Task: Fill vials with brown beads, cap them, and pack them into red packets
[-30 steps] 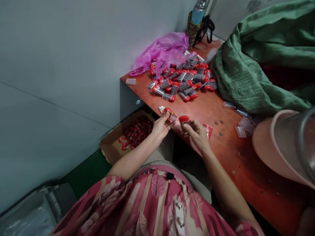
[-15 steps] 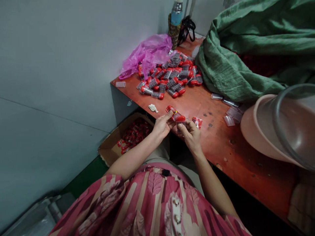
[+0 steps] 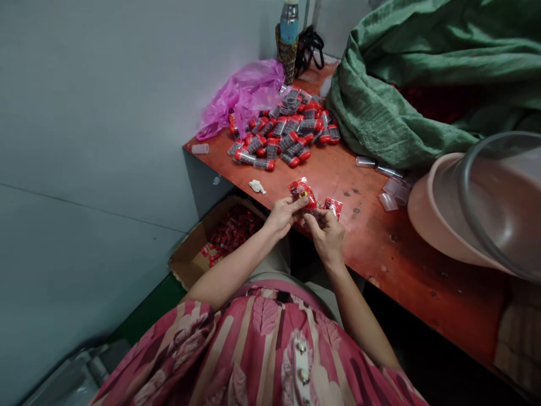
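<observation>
My left hand (image 3: 284, 217) pinches a small red printed plastic packet (image 3: 301, 190) between thumb and fingers, just over the table's front edge. Closed at the packet's lower end, my right hand (image 3: 328, 234) grips a small clear container with dark contents (image 3: 311, 213), mostly covered by the fingers and the packet. Whether the container is inside the packet or behind it, I cannot tell. Another red packet (image 3: 333, 207) lies on the table just beyond my right fingers. Farther back is a pile of clear, red-capped containers (image 3: 287, 132) with dark contents.
Around the orange-red table (image 3: 363, 237) are a pink plastic bag (image 3: 243, 93), a bottle (image 3: 289, 25), green cloth (image 3: 380, 107), loose clear tubes (image 3: 387, 201), a pink basin (image 3: 431, 220) and a white scrap (image 3: 257, 186). Below left, a cardboard box (image 3: 186, 265) holds red packets.
The packet now stands more upright and spread in my left fingers. The container's red cap, visible earlier, is out of sight. The view has shifted slightly right.
</observation>
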Available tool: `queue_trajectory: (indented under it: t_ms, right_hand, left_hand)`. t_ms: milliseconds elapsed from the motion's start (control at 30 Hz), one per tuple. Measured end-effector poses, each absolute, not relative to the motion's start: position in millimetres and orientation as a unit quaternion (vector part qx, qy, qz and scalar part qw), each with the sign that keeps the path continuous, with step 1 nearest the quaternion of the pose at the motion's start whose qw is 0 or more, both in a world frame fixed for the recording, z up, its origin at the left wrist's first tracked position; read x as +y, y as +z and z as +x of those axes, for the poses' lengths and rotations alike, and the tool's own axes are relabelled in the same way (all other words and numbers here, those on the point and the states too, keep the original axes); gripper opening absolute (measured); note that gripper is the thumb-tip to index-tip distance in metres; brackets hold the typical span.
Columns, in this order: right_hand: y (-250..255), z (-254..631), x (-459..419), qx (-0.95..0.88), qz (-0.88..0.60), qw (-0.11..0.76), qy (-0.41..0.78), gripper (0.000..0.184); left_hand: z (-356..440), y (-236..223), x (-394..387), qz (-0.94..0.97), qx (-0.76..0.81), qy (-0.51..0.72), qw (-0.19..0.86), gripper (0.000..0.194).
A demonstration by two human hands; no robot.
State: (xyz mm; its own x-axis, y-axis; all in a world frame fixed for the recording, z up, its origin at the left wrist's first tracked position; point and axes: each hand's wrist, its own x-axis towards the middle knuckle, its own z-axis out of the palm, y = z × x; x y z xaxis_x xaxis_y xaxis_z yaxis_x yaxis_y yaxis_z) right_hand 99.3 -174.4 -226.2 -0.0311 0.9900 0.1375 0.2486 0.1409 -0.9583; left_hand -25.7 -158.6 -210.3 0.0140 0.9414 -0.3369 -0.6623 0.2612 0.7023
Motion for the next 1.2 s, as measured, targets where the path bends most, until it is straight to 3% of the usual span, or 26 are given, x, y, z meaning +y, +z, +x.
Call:
queue_trajectory:
  t_ms: [267,500,733,967,1200]
  right_hand:
    - [-229,99,-169,-0.446,-0.423,0.440,0.655,0.023]
    - [-224,95,-173,-0.499,-0.469,0.500,0.530,0.022]
    - [-232,97,-167,-0.437,-0.427,0.462,0.642,0.027]
    - [-230,97,-170,-0.480,-0.458,0.475,0.579,0.024]
    - [-232,95,-171,-0.437,-0.434,0.488,0.619,0.031]
  left_hand:
    - [-34,-206,-157,0.259,0.393,0.551,0.690,0.028]
    - [-26,-213,-159,0.238,0.391,0.559,0.692,0.034]
    - [-29,-209,-161,0.266,0.438,0.517,0.686,0.037]
    - [-26,-211,-165,0.301,0.505,0.534,0.607,0.035]
    - [-22,-209,-171,0.249,0.401,0.563,0.679,0.033]
